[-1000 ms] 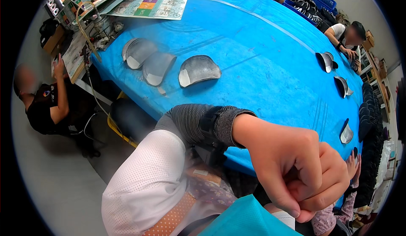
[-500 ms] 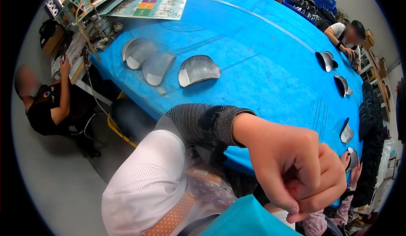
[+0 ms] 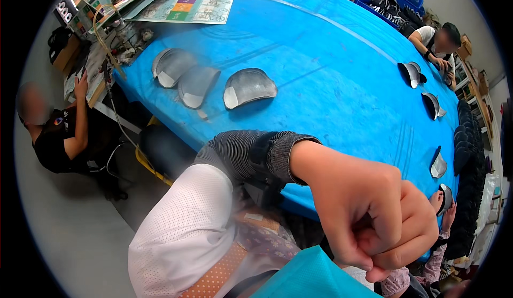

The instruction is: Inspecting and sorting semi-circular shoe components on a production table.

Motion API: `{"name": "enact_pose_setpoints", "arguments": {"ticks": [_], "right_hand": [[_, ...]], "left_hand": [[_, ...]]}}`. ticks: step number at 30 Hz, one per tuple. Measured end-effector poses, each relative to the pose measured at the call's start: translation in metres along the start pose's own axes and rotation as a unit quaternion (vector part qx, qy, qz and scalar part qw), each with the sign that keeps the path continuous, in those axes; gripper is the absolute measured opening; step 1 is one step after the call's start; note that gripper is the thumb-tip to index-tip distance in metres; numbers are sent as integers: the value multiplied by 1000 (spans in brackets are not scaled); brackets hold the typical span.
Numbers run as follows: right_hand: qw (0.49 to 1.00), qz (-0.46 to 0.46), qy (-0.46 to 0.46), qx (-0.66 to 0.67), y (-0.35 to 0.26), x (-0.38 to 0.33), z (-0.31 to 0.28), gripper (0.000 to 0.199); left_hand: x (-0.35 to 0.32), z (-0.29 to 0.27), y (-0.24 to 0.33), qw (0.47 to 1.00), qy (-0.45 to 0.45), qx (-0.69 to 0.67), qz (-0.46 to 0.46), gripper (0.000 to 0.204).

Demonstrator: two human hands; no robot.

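My left hand (image 3: 374,212) hangs in front of the near right part of the table, its fingers curled in and the thumb pressed against them. Whatever it may hold is hidden inside the fist. A dark striped cuff with a black strap wraps the wrist, below a white sleeve. My right hand does not show. Past my forearm, curved grey visor-like pieces lie on the blue-covered table (image 3: 320,79): a single one (image 3: 250,88), and to its left a pair, one (image 3: 196,87) overlapping another (image 3: 172,65). Each has a paler patch at one end.
Printed sheets (image 3: 206,4) lie at the far left. More curved pieces (image 3: 438,165) sit along the right side, beside stacked black ones (image 3: 466,143). A co-worker's hands (image 3: 449,215) hold one there. Other people stand left and far right. Turquoise fabric (image 3: 315,276) fills the bottom edge.
Hardly anything differs. The view has shifted slightly, and my left hand stays curled in nearly the same place. The grey pieces on the table lie as before.
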State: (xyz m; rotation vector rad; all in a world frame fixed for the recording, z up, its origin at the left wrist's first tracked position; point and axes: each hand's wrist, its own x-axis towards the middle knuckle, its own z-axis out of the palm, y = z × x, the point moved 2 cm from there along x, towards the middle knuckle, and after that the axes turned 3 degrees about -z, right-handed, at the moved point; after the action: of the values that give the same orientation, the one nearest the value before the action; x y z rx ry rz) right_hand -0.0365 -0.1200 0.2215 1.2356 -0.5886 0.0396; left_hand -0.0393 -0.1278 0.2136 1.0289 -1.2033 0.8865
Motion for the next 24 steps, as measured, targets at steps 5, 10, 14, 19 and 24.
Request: {"name": "enact_pose_setpoints", "arguments": {"ticks": [5,10,14,19,24], "right_hand": [[999,12,-16,30,-7,-4,3,27],[999,10,-15,39,-9,-6,0,29],[999,12,-14,43,-12,0,0,28],[990,130,-63,-10,-16,15,3,19],[993,41,-98,51,-19,8,-11,21]], "left_hand": [[-4,-3,14,990,1,74,-121,34],[-5,-3,15,980,-4,92,-175,34],[2,1,3,1000,14,-8,2,34],[-2,0,-4,1000,5,-4,8,33],[-4,-2,0,1000,-12,12,-3,33]]}}
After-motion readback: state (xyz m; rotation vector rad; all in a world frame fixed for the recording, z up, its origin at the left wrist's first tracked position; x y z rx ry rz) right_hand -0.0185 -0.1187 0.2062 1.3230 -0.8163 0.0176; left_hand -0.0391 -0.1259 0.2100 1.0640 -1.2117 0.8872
